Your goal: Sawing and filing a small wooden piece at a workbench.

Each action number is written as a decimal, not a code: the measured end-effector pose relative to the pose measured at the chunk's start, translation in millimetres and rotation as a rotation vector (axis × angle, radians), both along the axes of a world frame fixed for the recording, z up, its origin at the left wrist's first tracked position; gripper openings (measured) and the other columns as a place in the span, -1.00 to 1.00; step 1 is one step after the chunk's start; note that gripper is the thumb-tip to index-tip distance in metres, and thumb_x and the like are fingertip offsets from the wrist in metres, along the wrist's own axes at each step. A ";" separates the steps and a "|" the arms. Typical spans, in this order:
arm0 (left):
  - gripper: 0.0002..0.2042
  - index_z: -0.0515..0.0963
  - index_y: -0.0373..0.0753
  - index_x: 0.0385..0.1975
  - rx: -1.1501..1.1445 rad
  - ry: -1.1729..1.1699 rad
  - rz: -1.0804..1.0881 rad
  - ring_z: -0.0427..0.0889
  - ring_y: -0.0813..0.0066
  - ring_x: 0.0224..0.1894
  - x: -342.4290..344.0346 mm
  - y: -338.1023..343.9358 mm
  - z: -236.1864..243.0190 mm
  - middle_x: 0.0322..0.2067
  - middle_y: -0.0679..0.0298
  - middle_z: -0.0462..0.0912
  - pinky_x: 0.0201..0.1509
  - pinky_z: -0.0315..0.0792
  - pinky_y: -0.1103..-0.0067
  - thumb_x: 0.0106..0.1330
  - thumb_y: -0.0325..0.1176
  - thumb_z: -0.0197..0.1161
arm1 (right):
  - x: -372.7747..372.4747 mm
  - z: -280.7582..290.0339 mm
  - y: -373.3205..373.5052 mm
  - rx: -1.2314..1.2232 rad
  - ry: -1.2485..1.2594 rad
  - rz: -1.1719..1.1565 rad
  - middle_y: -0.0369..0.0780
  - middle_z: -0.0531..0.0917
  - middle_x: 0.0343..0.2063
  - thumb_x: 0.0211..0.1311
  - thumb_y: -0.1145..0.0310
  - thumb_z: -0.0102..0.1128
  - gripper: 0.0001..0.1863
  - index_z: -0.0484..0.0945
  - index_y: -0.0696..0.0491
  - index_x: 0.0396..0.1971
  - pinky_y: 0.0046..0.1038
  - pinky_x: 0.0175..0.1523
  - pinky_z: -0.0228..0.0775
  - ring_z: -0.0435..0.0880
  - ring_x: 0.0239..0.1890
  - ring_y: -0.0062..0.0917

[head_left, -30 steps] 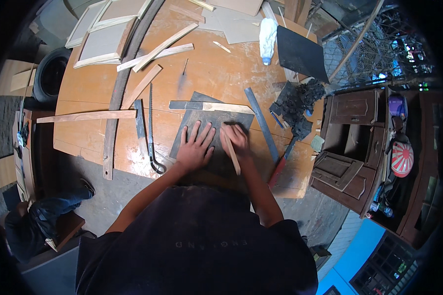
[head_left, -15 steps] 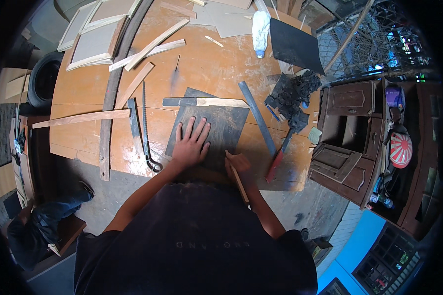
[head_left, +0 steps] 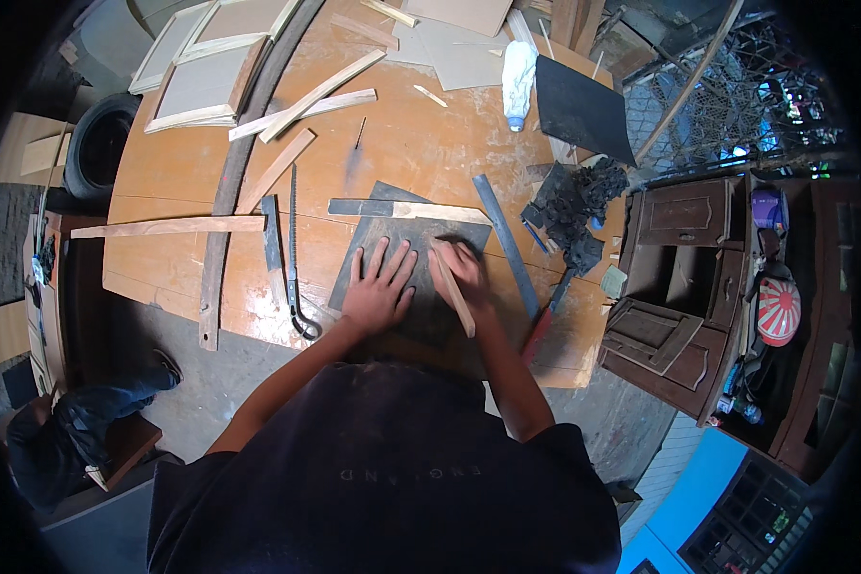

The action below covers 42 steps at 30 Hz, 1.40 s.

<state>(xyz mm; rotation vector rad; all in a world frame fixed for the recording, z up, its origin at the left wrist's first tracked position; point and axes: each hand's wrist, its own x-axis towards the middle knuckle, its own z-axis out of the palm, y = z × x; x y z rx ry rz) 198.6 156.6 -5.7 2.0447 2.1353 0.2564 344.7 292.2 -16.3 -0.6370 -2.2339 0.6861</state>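
My left hand (head_left: pixel 378 295) lies flat with fingers spread on a dark grey sheet (head_left: pixel 427 323) that looks like sandpaper, pressing it to the table. In my right hand (head_left: pixel 466 275) is a narrow wooden strip (head_left: pixel 457 303), gripped by fingers curled round it. Its far end meets the sheet's surface, and its near end sticks out toward me. Across the far part of the sheet lies a stick (head_left: pixel 435 211), dark on its left half and bare wood on its right. A second dark piece shows beneath the sheet's far edge.
A thin saw (head_left: pixel 294 234) with a curved handle lies left of the sheet. On the right are a dark strip (head_left: pixel 507 244), a red-handled tool (head_left: pixel 538 335) and crumpled black material (head_left: pixel 593 187). Wooden sticks (head_left: pixel 320 96), frames (head_left: pixel 206 81) and a white bottle (head_left: pixel 518 86) lie farther off. A person (head_left: pixel 91 426) sits at lower left.
My right hand has pushed the wooden strip away from me, from the sheet's near edge up its right side. The left hand stays flat. The whole view has shifted slightly.
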 end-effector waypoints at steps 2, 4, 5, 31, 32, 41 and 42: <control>-0.38 0.19 -0.03 0.44 -0.012 -0.001 -0.002 -0.05 0.11 0.53 0.1 -0.4 0.1 0.49 0.28 0.08 0.48 -0.18 -0.11 0.40 -0.01 0.06 | 14.9 -7.6 -10.8 0.048 -0.139 -0.099 -0.08 0.57 -0.46 0.19 0.51 0.19 -0.93 0.53 0.14 -0.33 -0.25 -0.23 0.48 0.58 -0.37 -0.16; -0.38 0.19 -0.04 0.44 0.006 -0.010 -0.008 -0.05 0.11 0.53 -0.9 0.8 -0.1 0.49 0.29 0.08 0.48 -0.18 -0.12 0.40 -0.02 0.06 | 32.9 -4.5 -24.1 0.004 -0.174 -0.100 -0.09 0.56 -0.47 0.19 0.51 0.19 -0.93 0.53 0.14 -0.33 -0.25 -0.22 0.48 0.59 -0.36 -0.17; -0.38 0.19 -0.04 0.44 0.002 -0.014 -0.013 -0.05 0.11 0.53 -1.3 0.4 0.4 0.49 0.29 0.08 0.48 -0.18 -0.12 0.40 -0.02 0.06 | 41.7 -2.9 -32.5 -0.041 -0.206 -0.104 -0.10 0.56 -0.47 0.20 0.52 0.20 -0.93 0.53 0.14 -0.33 -0.26 -0.22 0.49 0.59 -0.35 -0.17; -0.38 0.19 -0.05 0.44 -0.004 -0.006 0.004 -0.04 0.11 0.53 -3.6 2.4 3.6 0.49 0.28 0.09 0.48 -0.18 -0.11 0.40 -0.03 0.05 | 49.9 -6.8 -51.5 0.082 -0.142 -0.070 -0.19 0.60 -0.46 0.16 0.50 0.28 -0.78 0.60 0.11 -0.16 -0.27 -0.21 0.35 0.57 -0.39 -0.28; -0.39 0.19 -0.05 0.44 -0.014 0.008 0.006 -0.04 0.11 0.53 -2.7 2.2 5.7 0.49 0.28 0.09 0.48 -0.17 -0.11 0.41 -0.03 0.04 | 62.6 -7.0 -65.7 0.078 -0.150 -0.071 -0.19 0.60 -0.46 0.16 0.50 0.28 -0.78 0.60 0.11 -0.16 -0.27 -0.21 0.35 0.57 -0.39 -0.28; -0.38 0.20 -0.04 0.44 -0.017 -0.001 0.003 -0.04 0.11 0.53 -0.3 1.6 -0.3 0.48 0.28 0.09 0.47 -0.17 -0.12 0.39 -0.01 0.06 | 38.9 1.8 -46.1 0.153 -0.255 -0.157 -0.31 0.58 -0.50 0.16 0.40 0.29 -0.85 0.60 0.02 -0.26 -0.30 -0.16 0.15 0.52 -0.33 -0.45; -0.38 0.20 -0.04 0.44 -0.018 -0.004 0.003 -0.04 0.11 0.53 0.6 1.0 -0.3 0.48 0.28 0.09 0.47 -0.17 -0.12 0.39 -0.01 0.06 | 28.8 1.9 -33.8 0.152 -0.225 -0.146 -0.31 0.59 -0.50 0.16 0.39 0.28 -0.87 0.59 0.01 -0.28 -0.29 -0.15 0.15 0.53 -0.33 -0.44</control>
